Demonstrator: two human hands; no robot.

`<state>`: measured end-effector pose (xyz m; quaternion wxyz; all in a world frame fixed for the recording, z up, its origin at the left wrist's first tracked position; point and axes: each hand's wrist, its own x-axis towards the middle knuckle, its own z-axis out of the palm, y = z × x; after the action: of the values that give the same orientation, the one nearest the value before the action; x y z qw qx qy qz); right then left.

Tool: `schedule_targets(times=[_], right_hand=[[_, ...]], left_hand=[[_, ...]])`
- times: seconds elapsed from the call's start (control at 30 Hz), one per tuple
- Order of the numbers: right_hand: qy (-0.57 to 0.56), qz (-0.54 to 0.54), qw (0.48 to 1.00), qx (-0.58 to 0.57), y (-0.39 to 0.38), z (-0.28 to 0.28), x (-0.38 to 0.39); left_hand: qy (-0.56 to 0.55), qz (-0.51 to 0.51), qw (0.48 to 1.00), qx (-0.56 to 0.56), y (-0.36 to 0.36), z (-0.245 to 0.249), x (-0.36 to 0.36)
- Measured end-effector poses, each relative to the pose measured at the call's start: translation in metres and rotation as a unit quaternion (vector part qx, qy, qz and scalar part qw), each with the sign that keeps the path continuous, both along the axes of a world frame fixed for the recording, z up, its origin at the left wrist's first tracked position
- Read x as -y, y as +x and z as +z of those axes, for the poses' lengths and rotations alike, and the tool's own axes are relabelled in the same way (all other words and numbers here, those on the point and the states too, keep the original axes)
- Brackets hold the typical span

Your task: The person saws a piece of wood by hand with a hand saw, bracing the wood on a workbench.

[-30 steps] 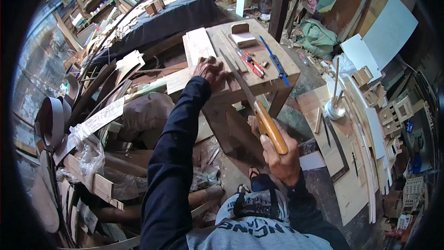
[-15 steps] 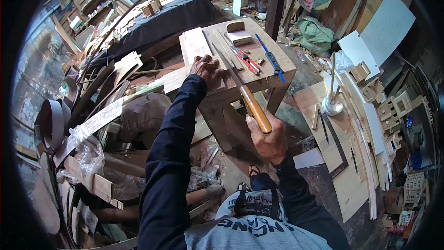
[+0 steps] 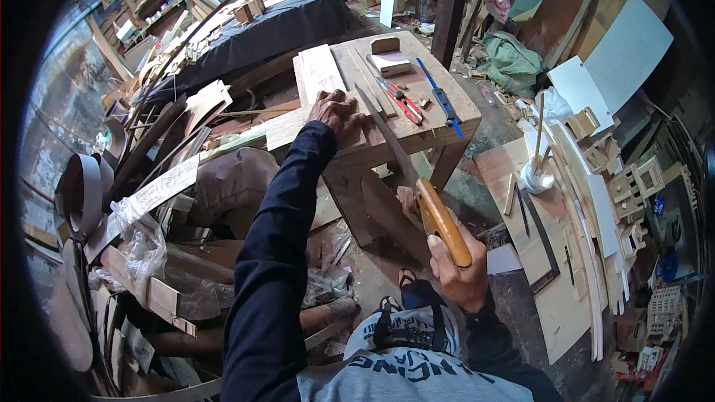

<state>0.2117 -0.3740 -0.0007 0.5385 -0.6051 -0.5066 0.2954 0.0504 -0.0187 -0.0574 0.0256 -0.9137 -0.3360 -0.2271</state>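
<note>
The right hand [image 3: 460,272] is wrapped around the wooden handle [image 3: 444,223] of a saw [image 3: 411,171], with the thumb laid along its side. The blade is pointed forward and to the left of that hand and is carried over the near edge of the counter [image 3: 460,93], its tip being the part farthest from the grip. The left hand [image 3: 335,113], its fingers bent, is pressed down near that edge, just to the left of the blade; whether anything is pinched in it cannot be told. A pale piece of wood [image 3: 287,130] is seen jutting out just left of the left hand, and a wide pale board [image 3: 319,73] is laid beyond it. To the right of the blade, a red tool [image 3: 406,106], a blue tool [image 3: 445,102] and a small wooden piece with an upright end [image 3: 389,61] are set out. Large dark lettering is printed on the grey shirt [image 3: 350,383]; "NG" can be picked out, but the full wording is broken up by folds. Red printing is also borne by a plastic bag [image 3: 500,0] in the background, too small to be read.
</note>
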Motion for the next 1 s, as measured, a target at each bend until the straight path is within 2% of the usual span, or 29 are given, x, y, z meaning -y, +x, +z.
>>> schedule_targets(times=[0.13, 0.2, 0.33, 0.4, 0.43, 0.53, 0.63, 0.73, 0.87, 1.0], right_hand=[[-0.015, 0.026, 0.999, 0.014, -0.001, 0.008, -0.031], [-0.031, 0.003, 0.999, 0.007, -0.001, 0.005, -0.039], [0.003, -0.009, 1.0, 0.028, 0.002, 0.004, 0.003], [-0.017, -0.012, 0.999, 0.03, 0.002, 0.013, 0.015], [-0.063, -0.005, 0.998, 0.009, 0.002, 0.016, 0.016], [0.0, -0.021, 1.0, 0.007, -0.004, 0.007, 0.011], [0.004, -0.015, 1.0, 0.026, -0.007, 0.015, -0.019], [-0.011, 0.005, 0.999, 0.036, -0.004, 0.002, -0.041], [0.077, -0.021, 0.996, 0.046, 0.0, -0.002, 0.002], [0.026, -0.005, 0.999, 0.027, -0.007, 0.005, -0.041]], left_hand=[[-0.006, 0.002, 1.0, -0.002, -0.001, -0.007, -0.001], [-0.014, 0.006, 1.0, -0.005, 0.002, -0.008, -0.005], [-0.037, 0.016, 0.999, -0.013, 0.003, 0.021, 0.017], [-0.024, 0.009, 1.0, 0.003, 0.003, 0.017, 0.019], [-0.025, 0.013, 0.999, -0.018, 0.004, 0.012, 0.011], [0.006, -0.003, 1.0, -0.003, 0.002, 0.003, 0.002], [-0.026, 0.001, 0.999, -0.034, 0.003, 0.012, 0.008], [0.015, -0.003, 1.0, -0.013, 0.003, 0.005, 0.005], [0.02, -0.041, 0.998, 0.031, 0.0, 0.001, 0.001], [0.005, -0.027, 1.0, -0.004, 0.002, 0.006, 0.005]])
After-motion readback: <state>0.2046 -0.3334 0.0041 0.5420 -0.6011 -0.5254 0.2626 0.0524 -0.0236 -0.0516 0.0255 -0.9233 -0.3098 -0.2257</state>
